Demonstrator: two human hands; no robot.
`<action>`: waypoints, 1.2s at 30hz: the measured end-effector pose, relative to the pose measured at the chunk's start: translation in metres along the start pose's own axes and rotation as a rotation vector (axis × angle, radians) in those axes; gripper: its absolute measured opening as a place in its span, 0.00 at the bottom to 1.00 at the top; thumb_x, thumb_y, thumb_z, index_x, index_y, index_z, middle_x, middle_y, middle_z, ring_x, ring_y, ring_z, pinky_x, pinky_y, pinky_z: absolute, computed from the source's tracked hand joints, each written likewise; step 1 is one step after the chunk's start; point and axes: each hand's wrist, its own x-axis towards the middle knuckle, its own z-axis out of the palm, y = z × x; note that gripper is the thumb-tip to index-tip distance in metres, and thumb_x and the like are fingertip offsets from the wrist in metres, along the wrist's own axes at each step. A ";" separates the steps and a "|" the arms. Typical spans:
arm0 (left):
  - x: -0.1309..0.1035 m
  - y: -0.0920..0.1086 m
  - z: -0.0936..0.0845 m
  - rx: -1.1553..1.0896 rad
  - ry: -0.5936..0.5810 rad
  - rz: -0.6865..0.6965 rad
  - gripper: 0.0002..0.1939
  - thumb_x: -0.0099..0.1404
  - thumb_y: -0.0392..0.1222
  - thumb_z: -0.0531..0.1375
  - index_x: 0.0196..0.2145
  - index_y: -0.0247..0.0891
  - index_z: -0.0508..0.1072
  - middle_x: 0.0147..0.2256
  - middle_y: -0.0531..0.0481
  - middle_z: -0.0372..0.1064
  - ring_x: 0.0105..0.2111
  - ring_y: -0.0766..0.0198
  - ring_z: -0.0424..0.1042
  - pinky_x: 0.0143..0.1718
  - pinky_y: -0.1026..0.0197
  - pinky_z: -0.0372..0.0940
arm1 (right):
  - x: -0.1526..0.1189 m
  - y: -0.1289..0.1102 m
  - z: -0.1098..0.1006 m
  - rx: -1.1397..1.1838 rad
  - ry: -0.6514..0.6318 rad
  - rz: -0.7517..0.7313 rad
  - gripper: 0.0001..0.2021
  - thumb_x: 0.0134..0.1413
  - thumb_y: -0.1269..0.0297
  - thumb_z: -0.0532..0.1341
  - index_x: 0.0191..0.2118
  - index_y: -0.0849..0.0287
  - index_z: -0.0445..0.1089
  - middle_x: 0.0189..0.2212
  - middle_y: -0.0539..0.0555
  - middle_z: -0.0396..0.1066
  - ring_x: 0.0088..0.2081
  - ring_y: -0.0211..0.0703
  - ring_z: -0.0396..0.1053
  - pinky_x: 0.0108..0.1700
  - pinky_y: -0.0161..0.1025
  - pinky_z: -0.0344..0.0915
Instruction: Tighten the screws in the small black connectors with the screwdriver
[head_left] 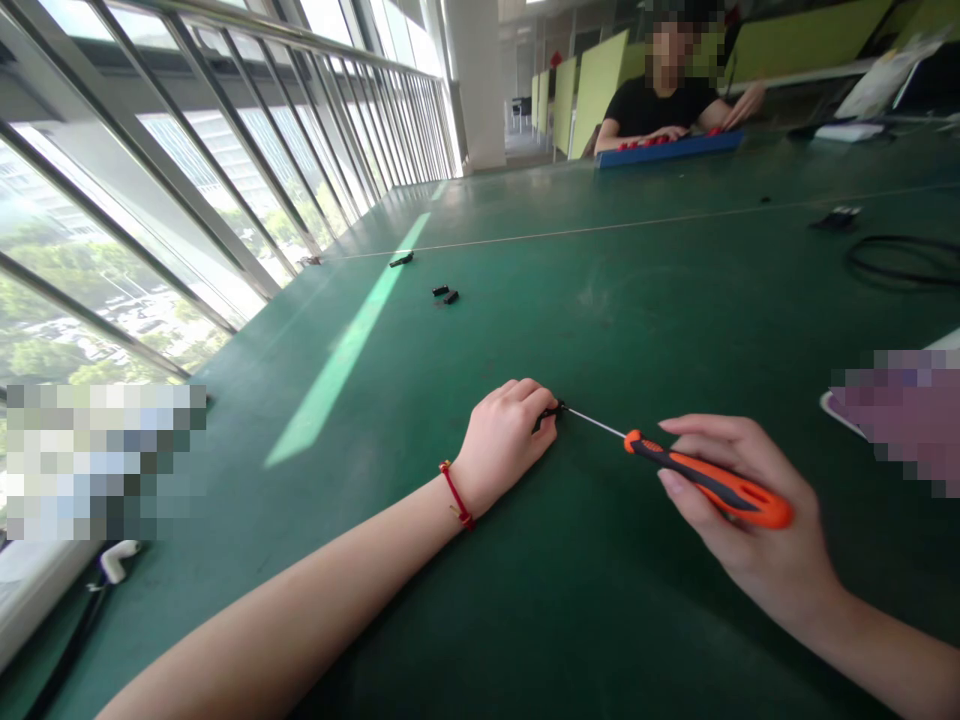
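My left hand [504,436], with a red cord bracelet [456,497] at the wrist, rests on the green table and pinches a small black part [551,410]. Fingers cover most of that part, so its kind is hidden. An orange and black screwdriver [709,480] lies across my right hand [780,560], its handle end against the palm. Thumb and fingers are loosely curved around the handle, with gaps between them. The thin metal shaft points left, and its tip meets the black part at my left fingertips.
Small black pieces [448,296] and another black piece [402,259] lie farther off on the table [637,330]. A black cable [862,262] coils at the right. Metal railing [247,120] borders the left. Across the table a person [660,110] sits behind a blue tray [667,150].
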 end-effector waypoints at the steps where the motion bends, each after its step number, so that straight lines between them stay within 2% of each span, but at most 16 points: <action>1: 0.000 0.000 0.000 0.001 0.000 0.000 0.06 0.61 0.34 0.54 0.34 0.38 0.71 0.36 0.50 0.72 0.37 0.62 0.70 0.37 0.61 0.66 | 0.000 0.000 0.000 0.010 0.044 -0.022 0.13 0.50 0.67 0.62 0.44 0.54 0.65 0.34 0.52 0.67 0.31 0.39 0.70 0.30 0.34 0.71; 4: 0.000 0.000 0.000 -0.003 -0.006 -0.003 0.06 0.61 0.34 0.54 0.34 0.38 0.71 0.36 0.50 0.72 0.37 0.62 0.70 0.37 0.61 0.66 | 0.000 0.000 0.001 0.020 0.005 -0.043 0.16 0.50 0.67 0.61 0.46 0.54 0.63 0.31 0.51 0.66 0.31 0.40 0.70 0.30 0.35 0.71; 7: 0.000 -0.001 0.000 -0.010 -0.011 0.000 0.06 0.61 0.35 0.54 0.34 0.38 0.70 0.36 0.50 0.71 0.37 0.62 0.70 0.36 0.61 0.66 | 0.000 -0.001 0.000 -0.034 -0.097 -0.017 0.10 0.52 0.67 0.60 0.42 0.53 0.65 0.30 0.51 0.68 0.30 0.39 0.70 0.25 0.31 0.68; 9: 0.000 -0.001 0.000 -0.007 -0.010 0.001 0.06 0.61 0.35 0.54 0.34 0.38 0.71 0.36 0.50 0.71 0.37 0.62 0.70 0.37 0.61 0.66 | 0.001 -0.001 0.001 -0.039 -0.031 -0.033 0.09 0.51 0.67 0.61 0.40 0.52 0.65 0.35 0.52 0.69 0.34 0.40 0.71 0.28 0.32 0.70; 11: 0.000 0.000 0.000 -0.004 -0.009 0.000 0.06 0.61 0.35 0.54 0.34 0.39 0.71 0.37 0.49 0.71 0.37 0.62 0.70 0.37 0.61 0.66 | 0.000 -0.001 0.001 -0.005 0.045 -0.051 0.13 0.50 0.67 0.62 0.43 0.53 0.64 0.37 0.53 0.67 0.35 0.41 0.71 0.33 0.34 0.71; 13: 0.000 0.000 0.000 -0.008 -0.010 0.001 0.06 0.61 0.35 0.54 0.34 0.39 0.71 0.37 0.49 0.71 0.37 0.62 0.70 0.37 0.61 0.66 | 0.000 -0.001 0.001 0.027 0.016 -0.041 0.16 0.50 0.67 0.61 0.46 0.53 0.63 0.31 0.50 0.66 0.31 0.39 0.70 0.31 0.34 0.70; 16: 0.000 0.000 0.000 -0.012 -0.012 0.009 0.06 0.62 0.35 0.54 0.34 0.39 0.71 0.37 0.49 0.71 0.37 0.62 0.69 0.37 0.61 0.66 | -0.001 0.000 0.002 0.001 -0.078 0.008 0.12 0.52 0.66 0.60 0.43 0.53 0.64 0.24 0.47 0.63 0.25 0.37 0.68 0.26 0.32 0.67; 18: -0.001 -0.001 0.000 -0.011 -0.012 0.012 0.06 0.62 0.35 0.54 0.35 0.39 0.71 0.37 0.49 0.71 0.37 0.62 0.69 0.37 0.61 0.66 | -0.001 0.000 0.002 -0.009 0.004 -0.006 0.13 0.51 0.67 0.61 0.43 0.53 0.65 0.29 0.50 0.66 0.30 0.39 0.70 0.29 0.34 0.69; 21: -0.001 -0.001 0.000 -0.012 -0.010 0.014 0.07 0.61 0.35 0.54 0.35 0.38 0.71 0.37 0.49 0.71 0.37 0.62 0.69 0.37 0.61 0.66 | 0.000 0.001 0.002 0.060 0.116 -0.053 0.22 0.48 0.67 0.63 0.50 0.52 0.60 0.37 0.53 0.65 0.37 0.42 0.70 0.37 0.38 0.71; 23: -0.001 -0.001 0.000 -0.015 -0.007 0.015 0.07 0.62 0.35 0.54 0.35 0.39 0.71 0.37 0.50 0.71 0.37 0.62 0.69 0.37 0.61 0.66 | 0.000 0.001 0.001 0.070 0.034 -0.047 0.21 0.49 0.67 0.62 0.50 0.52 0.60 0.32 0.50 0.65 0.32 0.39 0.69 0.33 0.36 0.71; 26: -0.001 -0.001 0.001 -0.021 -0.002 0.012 0.07 0.62 0.35 0.54 0.35 0.39 0.72 0.37 0.50 0.72 0.37 0.63 0.69 0.38 0.61 0.66 | 0.000 -0.001 0.000 -0.023 -0.083 -0.037 0.12 0.52 0.68 0.60 0.43 0.52 0.65 0.25 0.47 0.65 0.24 0.36 0.67 0.26 0.33 0.68; 28: -0.001 -0.001 0.001 -0.020 0.002 0.009 0.07 0.62 0.35 0.54 0.35 0.39 0.72 0.37 0.50 0.72 0.37 0.62 0.70 0.38 0.61 0.66 | -0.001 -0.001 0.000 -0.058 -0.014 -0.056 0.11 0.50 0.67 0.61 0.42 0.52 0.66 0.29 0.49 0.67 0.29 0.38 0.70 0.29 0.34 0.69; 30: -0.001 -0.001 0.001 -0.015 0.007 0.005 0.07 0.62 0.35 0.54 0.35 0.39 0.72 0.37 0.50 0.72 0.37 0.62 0.70 0.38 0.61 0.66 | -0.001 -0.001 0.001 -0.039 0.082 -0.077 0.16 0.49 0.67 0.62 0.45 0.53 0.64 0.35 0.52 0.67 0.34 0.41 0.71 0.33 0.36 0.71; 32: -0.001 -0.001 0.000 -0.014 0.007 0.004 0.07 0.62 0.35 0.54 0.35 0.39 0.72 0.37 0.50 0.72 0.37 0.62 0.70 0.38 0.61 0.66 | -0.001 -0.001 0.001 -0.010 0.034 -0.074 0.17 0.50 0.67 0.61 0.47 0.53 0.63 0.33 0.51 0.66 0.31 0.39 0.70 0.31 0.35 0.71; 34: -0.001 -0.001 0.000 -0.018 0.005 0.006 0.07 0.62 0.35 0.54 0.35 0.39 0.72 0.37 0.50 0.72 0.37 0.62 0.70 0.38 0.61 0.66 | -0.001 -0.001 0.001 -0.008 -0.080 -0.055 0.14 0.52 0.67 0.60 0.45 0.52 0.63 0.28 0.49 0.66 0.26 0.37 0.69 0.26 0.32 0.69; 36: -0.001 -0.001 0.000 -0.020 0.002 0.005 0.07 0.62 0.35 0.54 0.35 0.39 0.72 0.37 0.50 0.72 0.37 0.62 0.70 0.38 0.61 0.66 | -0.001 -0.001 0.000 -0.025 -0.089 -0.053 0.12 0.52 0.68 0.60 0.43 0.52 0.64 0.28 0.49 0.67 0.27 0.37 0.70 0.26 0.31 0.68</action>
